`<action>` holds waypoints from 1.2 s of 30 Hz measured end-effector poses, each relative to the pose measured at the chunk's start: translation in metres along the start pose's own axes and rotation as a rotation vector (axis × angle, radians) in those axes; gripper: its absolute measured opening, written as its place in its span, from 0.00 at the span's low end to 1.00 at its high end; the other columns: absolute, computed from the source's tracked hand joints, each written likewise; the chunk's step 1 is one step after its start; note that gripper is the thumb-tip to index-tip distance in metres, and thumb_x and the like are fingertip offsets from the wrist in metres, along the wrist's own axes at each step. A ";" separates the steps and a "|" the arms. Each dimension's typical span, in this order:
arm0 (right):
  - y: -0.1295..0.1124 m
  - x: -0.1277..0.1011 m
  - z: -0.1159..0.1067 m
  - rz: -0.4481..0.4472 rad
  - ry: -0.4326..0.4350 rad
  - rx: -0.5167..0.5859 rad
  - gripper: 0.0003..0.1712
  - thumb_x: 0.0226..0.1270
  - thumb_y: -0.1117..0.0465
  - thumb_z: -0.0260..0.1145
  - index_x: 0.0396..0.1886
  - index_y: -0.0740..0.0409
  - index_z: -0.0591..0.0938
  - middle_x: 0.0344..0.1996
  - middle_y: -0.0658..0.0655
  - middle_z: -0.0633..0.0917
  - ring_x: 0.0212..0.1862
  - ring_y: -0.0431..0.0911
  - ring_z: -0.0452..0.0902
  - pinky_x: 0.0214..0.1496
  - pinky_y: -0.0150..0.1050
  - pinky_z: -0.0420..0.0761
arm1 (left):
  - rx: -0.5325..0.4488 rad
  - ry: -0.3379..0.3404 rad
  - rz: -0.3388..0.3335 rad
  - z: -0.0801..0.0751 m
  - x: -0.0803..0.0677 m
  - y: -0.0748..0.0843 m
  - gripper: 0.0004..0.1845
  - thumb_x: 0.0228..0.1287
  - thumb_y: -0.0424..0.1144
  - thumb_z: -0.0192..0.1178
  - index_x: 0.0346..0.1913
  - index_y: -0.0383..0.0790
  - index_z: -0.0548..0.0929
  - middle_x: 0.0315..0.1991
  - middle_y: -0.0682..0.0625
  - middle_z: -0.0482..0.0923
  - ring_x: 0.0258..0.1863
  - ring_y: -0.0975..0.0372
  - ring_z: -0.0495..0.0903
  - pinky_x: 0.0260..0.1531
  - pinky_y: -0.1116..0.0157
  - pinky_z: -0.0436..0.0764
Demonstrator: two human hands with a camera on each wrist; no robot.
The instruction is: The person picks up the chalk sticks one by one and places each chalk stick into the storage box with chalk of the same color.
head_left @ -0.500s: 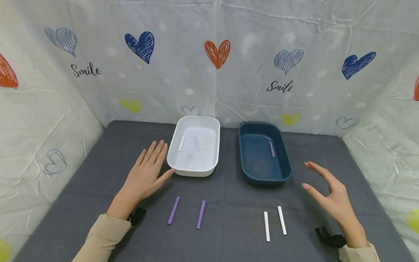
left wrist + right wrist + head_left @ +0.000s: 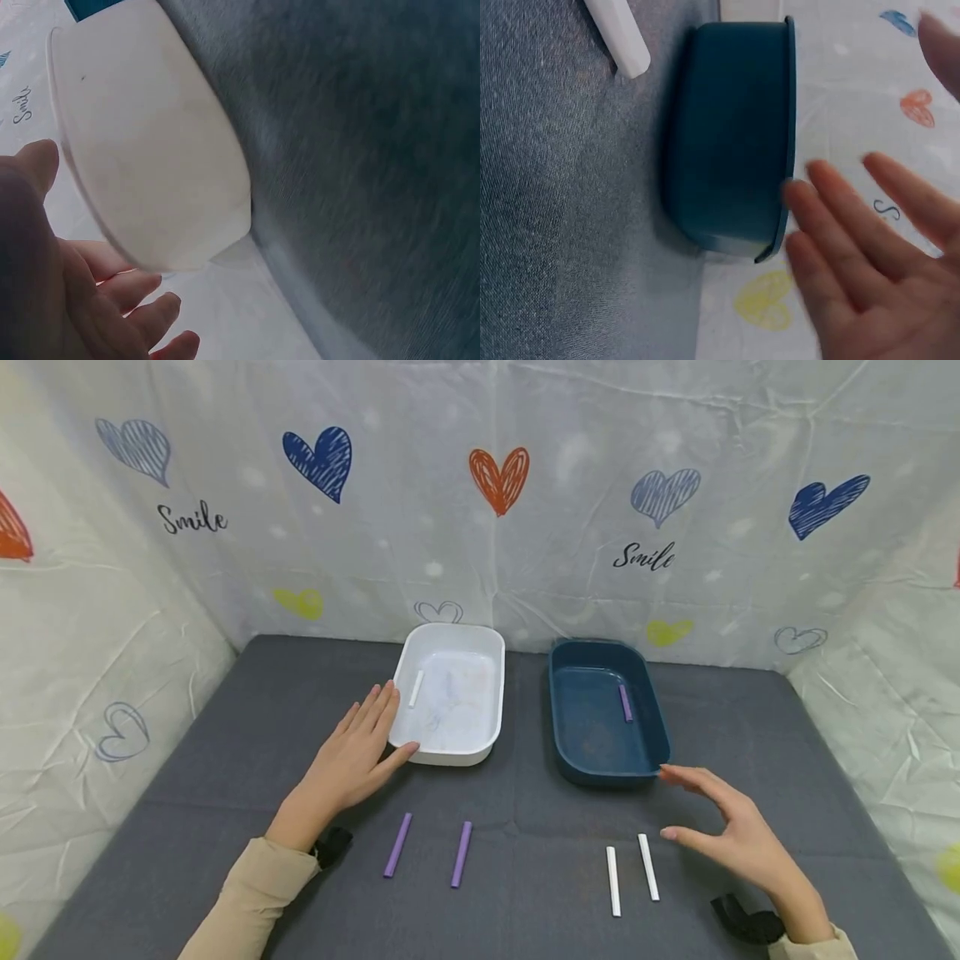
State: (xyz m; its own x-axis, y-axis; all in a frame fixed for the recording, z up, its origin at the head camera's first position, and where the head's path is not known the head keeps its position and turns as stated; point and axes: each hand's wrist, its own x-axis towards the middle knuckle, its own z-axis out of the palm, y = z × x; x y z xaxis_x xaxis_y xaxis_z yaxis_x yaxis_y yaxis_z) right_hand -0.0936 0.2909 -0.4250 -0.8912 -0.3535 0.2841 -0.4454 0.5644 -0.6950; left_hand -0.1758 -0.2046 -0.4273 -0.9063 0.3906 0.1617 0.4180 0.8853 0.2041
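left hand (image 2: pixel 352 760): flat, fingers straight and together, lying against the near left corner of the white tray (image 2: pixel 491 693), thumb tip at its front wall; grip holds nothing. right hand (image 2: pixel 731 839): fingers spread and loosely straight, raised just beside the near right corner of the blue tray (image 2: pixel 652 727), fingertips close to its rim, contact not clear; grip wide and holding nothing. white tray: on the grey counter (image 2: pixel 225 735), left of the blue tray, a narrow gap between them; contains one white stick (image 2: pixel 416 688) near its left wall. blue tray: contains one purple stick (image 2: pixel 624 702) near its right wall. two purple sticks (image 2: pixel 397 844) (image 2: pixel 461 853): side by side on the counter in front of the white tray, near the left wrist. two white sticks (image 2: pixel 612 881) (image 2: pixel 648 867): side by side in front of the blue tray, just left of the right hand. surround: white cloth (image 2: pixel 480 527) printed with hearts, on three sides.
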 end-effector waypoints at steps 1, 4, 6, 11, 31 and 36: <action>-0.001 0.000 0.001 -0.001 -0.031 0.002 0.46 0.52 0.63 0.80 0.71 0.52 0.71 0.59 0.54 0.79 0.60 0.40 0.73 0.60 0.24 0.68 | -0.006 -0.006 0.000 0.002 0.001 0.000 0.46 0.75 0.62 0.46 0.78 0.31 0.45 0.80 0.39 0.39 0.78 0.48 0.41 0.73 0.45 0.48; -0.002 -0.002 0.004 0.006 -0.131 -0.004 0.50 0.50 0.57 0.82 0.73 0.50 0.68 0.62 0.54 0.76 0.61 0.43 0.72 0.61 0.27 0.69 | -0.041 -0.017 0.004 0.005 0.002 0.000 0.46 0.76 0.61 0.45 0.78 0.30 0.44 0.80 0.39 0.37 0.78 0.47 0.41 0.73 0.44 0.50; -0.002 -0.003 0.007 0.017 -0.194 -0.004 0.53 0.47 0.52 0.83 0.73 0.50 0.67 0.64 0.52 0.73 0.63 0.43 0.69 0.62 0.28 0.68 | -0.063 -0.015 0.004 0.007 0.002 0.000 0.45 0.76 0.61 0.45 0.78 0.29 0.45 0.80 0.39 0.37 0.78 0.46 0.41 0.72 0.44 0.51; -0.003 -0.010 0.014 0.101 -0.352 -0.025 0.64 0.40 0.39 0.83 0.76 0.48 0.61 0.68 0.47 0.64 0.66 0.44 0.62 0.61 0.31 0.69 | -0.107 -0.005 0.003 0.009 0.002 0.002 0.46 0.76 0.60 0.46 0.78 0.28 0.45 0.80 0.38 0.37 0.78 0.46 0.40 0.72 0.44 0.51; -0.014 -0.011 0.029 0.110 -0.459 -0.204 0.67 0.36 0.37 0.83 0.76 0.48 0.60 0.65 0.49 0.63 0.64 0.50 0.60 0.55 0.50 0.75 | -0.212 0.026 0.003 0.010 0.006 0.001 0.48 0.74 0.61 0.49 0.78 0.29 0.44 0.80 0.38 0.38 0.78 0.46 0.39 0.72 0.43 0.50; -0.014 -0.010 0.030 0.114 -0.460 -0.211 0.66 0.38 0.39 0.83 0.76 0.48 0.60 0.65 0.49 0.63 0.64 0.50 0.61 0.55 0.50 0.76 | -0.206 0.019 -0.005 0.010 0.004 0.001 0.48 0.74 0.61 0.48 0.78 0.29 0.44 0.80 0.38 0.37 0.78 0.46 0.38 0.72 0.43 0.49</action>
State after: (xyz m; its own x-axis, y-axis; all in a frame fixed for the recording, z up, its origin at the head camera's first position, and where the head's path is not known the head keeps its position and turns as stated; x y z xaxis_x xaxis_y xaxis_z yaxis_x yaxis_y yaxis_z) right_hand -0.0758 0.2641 -0.4378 -0.8264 -0.5458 -0.1384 -0.3976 0.7398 -0.5428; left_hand -0.1797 -0.1999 -0.4366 -0.9078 0.3797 0.1782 0.4194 0.8160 0.3978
